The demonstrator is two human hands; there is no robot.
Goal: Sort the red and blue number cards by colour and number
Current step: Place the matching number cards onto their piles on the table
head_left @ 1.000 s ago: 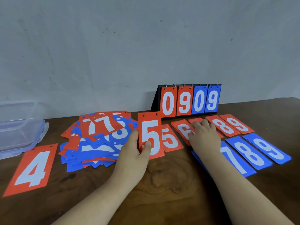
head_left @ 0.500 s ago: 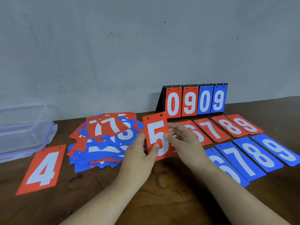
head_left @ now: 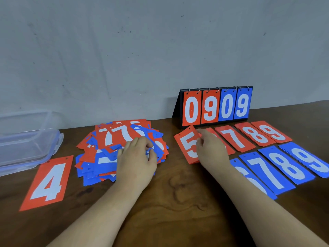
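**A:** Where's the red 5 card (head_left: 186, 146)?

**B:** Down on the desk (head_left: 178, 193) at the left end of the red row. The right hand (head_left: 211, 152) pinches its right edge between curled fingers.

**A:** How should it be finished?

**B:** I'd square it parallel to the red 7 (head_left: 235, 139), snug beside its neighbour, then let go — no numeral covered.

**A:** And the left hand (head_left: 137, 161)?

**B:** It's on the unsorted heap (head_left: 99, 157), fingers curled among blue cards. I cannot tell whether they grasp one.

**A:** What's different from half a second ago?

**B:** Both hands held the 5 upright then — now it's laid down, and the left hand has gone to the heap.
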